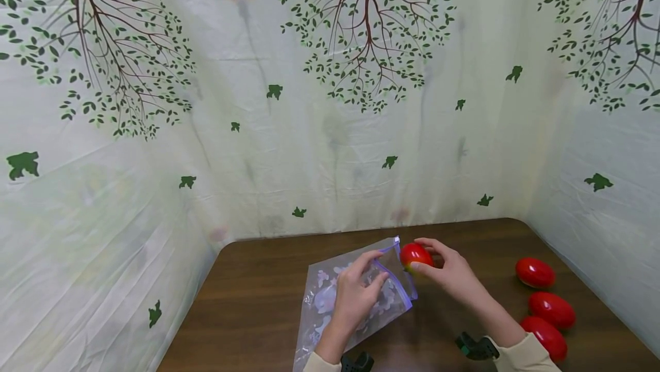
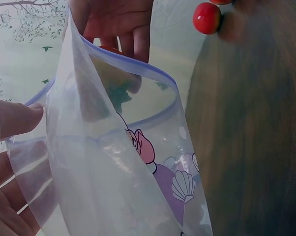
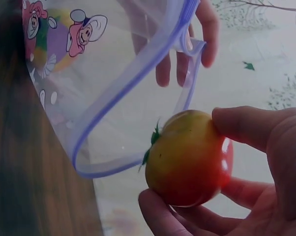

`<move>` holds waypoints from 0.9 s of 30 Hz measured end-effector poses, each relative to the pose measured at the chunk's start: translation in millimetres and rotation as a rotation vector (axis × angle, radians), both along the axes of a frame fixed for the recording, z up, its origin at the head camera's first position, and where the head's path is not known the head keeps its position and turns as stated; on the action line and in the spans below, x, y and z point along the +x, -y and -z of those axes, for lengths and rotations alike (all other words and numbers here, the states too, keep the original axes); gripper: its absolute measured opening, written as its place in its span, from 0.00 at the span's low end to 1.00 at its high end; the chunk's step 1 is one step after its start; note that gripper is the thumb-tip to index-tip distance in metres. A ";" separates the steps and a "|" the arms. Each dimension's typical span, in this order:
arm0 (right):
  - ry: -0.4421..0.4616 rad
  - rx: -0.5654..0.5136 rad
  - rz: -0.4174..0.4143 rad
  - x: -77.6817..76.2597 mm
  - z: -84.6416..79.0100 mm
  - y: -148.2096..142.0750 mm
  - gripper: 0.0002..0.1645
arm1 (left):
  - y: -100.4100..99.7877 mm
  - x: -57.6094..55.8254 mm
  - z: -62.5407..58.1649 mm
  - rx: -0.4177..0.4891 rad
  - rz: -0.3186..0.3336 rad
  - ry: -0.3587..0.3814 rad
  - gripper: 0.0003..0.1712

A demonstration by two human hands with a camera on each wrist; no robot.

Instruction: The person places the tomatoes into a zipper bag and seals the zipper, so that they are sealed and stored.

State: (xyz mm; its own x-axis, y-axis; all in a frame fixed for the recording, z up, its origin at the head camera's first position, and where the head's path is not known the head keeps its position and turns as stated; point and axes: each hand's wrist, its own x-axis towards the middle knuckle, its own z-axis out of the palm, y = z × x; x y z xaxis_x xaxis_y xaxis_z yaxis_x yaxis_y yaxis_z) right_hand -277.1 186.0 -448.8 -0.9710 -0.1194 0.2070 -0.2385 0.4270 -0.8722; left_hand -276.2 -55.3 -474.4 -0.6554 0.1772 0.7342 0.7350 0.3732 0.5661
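Observation:
A clear plastic zip bag [image 1: 323, 286] with cartoon prints and a lavender zip rim [image 3: 133, 76] slants across the table, its mouth spread apart. My left hand [image 1: 356, 297] grips the bag near its mouth, with the thumb [image 2: 22, 117] on one side of the film and fingers on the other. In my right hand [image 1: 454, 274] is a tomato [image 3: 187, 157], held between thumb and fingertips right at the bag's mouth. The tomato is red, fading to yellow-green around its green leafy top, which faces the opening.
Three shiny red tomatoes sit at the table's right side: a far one [image 1: 535, 272], a middle one [image 1: 552, 309] and a near one [image 1: 546, 339] partly behind the right sleeve. A leaf-printed curtain [image 1: 335, 188] encloses the brown wooden table [image 1: 242, 314] at the back and sides.

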 end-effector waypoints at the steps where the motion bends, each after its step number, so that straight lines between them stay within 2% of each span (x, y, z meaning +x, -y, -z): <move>1: 0.008 -0.004 -0.014 0.3 0.1 1.0 0.36 | 0.1 -0.3 0.0 0.003 0.000 0.004 0.24; 15: 0.076 -0.053 -0.180 -0.4 8.3 11.3 0.35 | 1.1 -0.8 -0.1 0.017 0.014 0.048 0.22; 22: 0.146 -0.145 -0.281 -0.1 13.6 16.3 0.35 | 0.3 -1.5 0.6 0.009 0.000 0.016 0.23; 27: 0.204 -0.188 -0.327 -2.3 18.3 18.0 0.34 | 0.0 -1.7 1.4 0.016 0.001 0.041 0.23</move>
